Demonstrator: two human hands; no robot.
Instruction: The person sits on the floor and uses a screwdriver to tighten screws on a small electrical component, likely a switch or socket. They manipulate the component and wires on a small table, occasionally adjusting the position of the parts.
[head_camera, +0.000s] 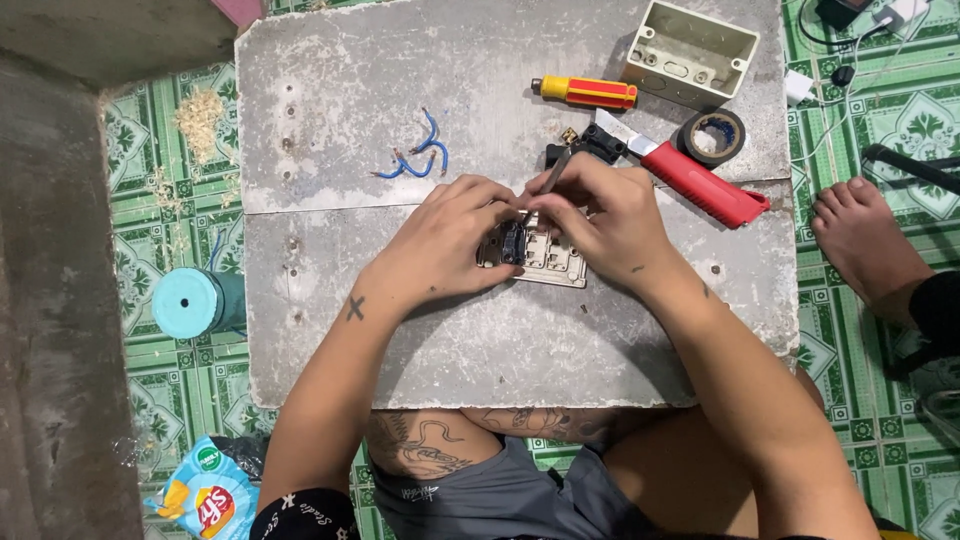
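While left hand (447, 243) pinches switch plate (540, 258), long axis left-right, right hand (600, 215) grips tool (553, 172).

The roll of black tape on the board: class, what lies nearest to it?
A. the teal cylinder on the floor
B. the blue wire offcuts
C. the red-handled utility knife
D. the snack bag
C: the roll of black tape sits right beside the red-handled utility knife, near the board's far right corner, while the blue wire offcuts lie well to the left.
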